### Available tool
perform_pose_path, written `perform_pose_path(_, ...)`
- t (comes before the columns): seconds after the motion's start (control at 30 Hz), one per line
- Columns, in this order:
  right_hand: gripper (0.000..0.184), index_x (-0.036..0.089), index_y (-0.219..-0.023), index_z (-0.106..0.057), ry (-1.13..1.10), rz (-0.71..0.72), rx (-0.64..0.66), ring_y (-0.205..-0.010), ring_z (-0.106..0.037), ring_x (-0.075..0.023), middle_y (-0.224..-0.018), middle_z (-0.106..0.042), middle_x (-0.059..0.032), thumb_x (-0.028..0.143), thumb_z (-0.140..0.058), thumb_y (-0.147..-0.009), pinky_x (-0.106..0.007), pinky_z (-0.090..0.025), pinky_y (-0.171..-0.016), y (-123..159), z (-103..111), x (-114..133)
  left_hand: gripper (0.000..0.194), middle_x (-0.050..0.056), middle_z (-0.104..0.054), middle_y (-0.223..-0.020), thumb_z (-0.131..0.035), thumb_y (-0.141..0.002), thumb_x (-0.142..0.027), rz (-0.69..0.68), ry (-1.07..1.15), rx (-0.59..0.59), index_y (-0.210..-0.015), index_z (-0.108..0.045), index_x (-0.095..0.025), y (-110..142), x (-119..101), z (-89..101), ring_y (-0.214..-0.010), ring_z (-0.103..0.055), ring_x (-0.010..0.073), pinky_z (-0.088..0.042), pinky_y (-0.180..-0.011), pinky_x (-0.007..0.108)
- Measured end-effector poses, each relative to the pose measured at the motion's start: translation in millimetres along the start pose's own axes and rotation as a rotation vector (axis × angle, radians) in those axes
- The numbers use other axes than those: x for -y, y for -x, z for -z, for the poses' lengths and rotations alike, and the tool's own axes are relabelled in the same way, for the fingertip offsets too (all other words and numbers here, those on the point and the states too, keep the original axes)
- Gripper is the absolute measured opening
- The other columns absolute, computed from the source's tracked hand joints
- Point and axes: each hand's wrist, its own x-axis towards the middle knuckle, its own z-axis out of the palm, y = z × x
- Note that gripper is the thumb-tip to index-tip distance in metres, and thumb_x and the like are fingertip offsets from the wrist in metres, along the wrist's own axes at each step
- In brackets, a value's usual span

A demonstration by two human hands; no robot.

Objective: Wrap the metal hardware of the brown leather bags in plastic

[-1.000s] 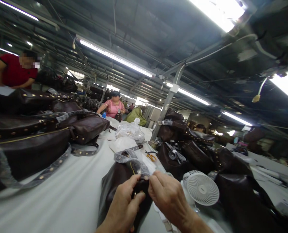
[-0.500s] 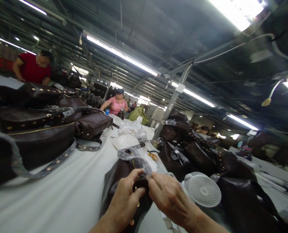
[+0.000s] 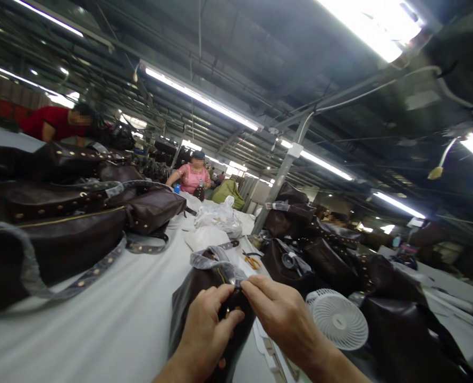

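Left hand (image 3: pixel 210 327): thumb slightly parted, gripping your dark bag (image 3: pixel 185 295)
Right hand (image 3: pixel 282 314): pinched closed on its strap (image 3: pixel 204 260)
Fan (image 3: pixel 337 320): beside your right hand

Bag (image 3: pixel 189 292) smooth, leather-like; strap wrap (image 3: pixel 205 260) glossy plastic.

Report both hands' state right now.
Left hand: closed on the dark bag, thumb and fingers gripping near its strap.
Right hand: fingertips pinched at the strap's end.
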Motion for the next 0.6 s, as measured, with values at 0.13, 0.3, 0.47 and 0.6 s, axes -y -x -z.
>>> perform_pose_path(0.13, 0.029, 0.016, -0.082, -0.059, 0.155, 0.129, 0.059, -0.058, -0.054, -0.0159, -0.068, -0.059, -0.0041, 0.013, -0.035, -0.097, -0.029, -0.037, -0.053, -7, 1, 4, 0.023, 0.005, -0.068, -0.084, -0.059, -0.077, -0.022, -0.05, -0.073, -0.008, -0.097, -0.07, -0.022, 0, 2, -0.5, -0.083, -0.058, 0.0246, -0.04, -0.079, 0.034)
perform_pose_path(0.3, 0.026, 0.02, -0.07, -0.047, 0.274, 0.123, 0.135, -0.052, -0.045, -0.0164, -0.064, -0.053, -0.0029, 0.004, -0.04, -0.089, -0.031, -0.03, -0.05, -17, -2, 9, 0.015, 0.007, -0.068, -0.083, -0.057, -0.078, -0.021, -0.111, -0.126, -0.001, -0.087, -0.069, -0.02, 2, 4, -4.0, -0.08, -0.057, 0.0237, -0.038, -0.073, 0.033)
perform_pose_path(0.47, 0.027, 0.02, -0.073, -0.045, 0.263, 0.164, 0.126, -0.053, -0.045, -0.0162, -0.064, -0.051, -0.0033, 0.002, -0.033, -0.089, -0.03, -0.032, -0.051, -20, -6, 11, 0.021, 0.005, -0.07, -0.089, -0.055, -0.078, -0.021, -0.065, 0.052, 0.024, -0.094, -0.068, -0.02, 1, -3, 2.1, -0.082, -0.059, 0.0221, -0.042, -0.075, 0.03)
perform_pose_path(0.6, 0.031, 0.019, -0.075, -0.046, 0.228, 0.126, 0.068, -0.054, -0.046, -0.0157, -0.063, -0.051, -0.0027, 0.002, -0.027, -0.092, -0.029, -0.034, -0.051, -10, -9, 17, 0.022, 0.003, -0.071, -0.085, -0.056, -0.076, -0.021, -0.045, 0.188, 0.09, -0.093, -0.069, -0.019, 1, -7, 2.8, -0.081, -0.061, 0.0208, -0.046, -0.076, 0.027)
